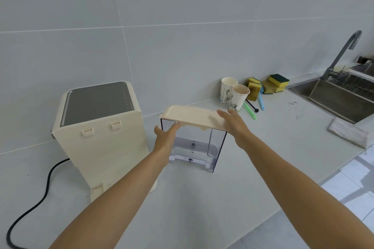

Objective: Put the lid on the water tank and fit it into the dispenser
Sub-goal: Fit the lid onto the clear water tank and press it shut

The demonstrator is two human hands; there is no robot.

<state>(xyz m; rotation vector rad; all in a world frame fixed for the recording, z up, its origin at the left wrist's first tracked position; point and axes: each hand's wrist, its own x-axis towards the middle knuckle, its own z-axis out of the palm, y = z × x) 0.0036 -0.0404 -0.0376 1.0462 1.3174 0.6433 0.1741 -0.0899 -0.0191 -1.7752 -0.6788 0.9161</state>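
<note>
A clear plastic water tank (pixel 194 147) stands upright on the white counter, just right of the cream dispenser (pixel 101 139). A cream lid (pixel 192 116) rests on top of the tank, slightly tilted. My left hand (pixel 165 137) presses against the tank's left side, with its fingertips under the lid's left edge. My right hand (pixel 234 123) lies flat on the lid's right end. The dispenser shows its back panel with two clips and has a dark grey top.
A black power cord (pixel 34 204) runs from the dispenser across the counter at left. Two paper cups (pixel 234 93), sponges (pixel 269 85) and brushes sit by the wall. A steel sink (pixel 336 97) with a faucet lies at right, with a folded cloth (pixel 348 133) beside it.
</note>
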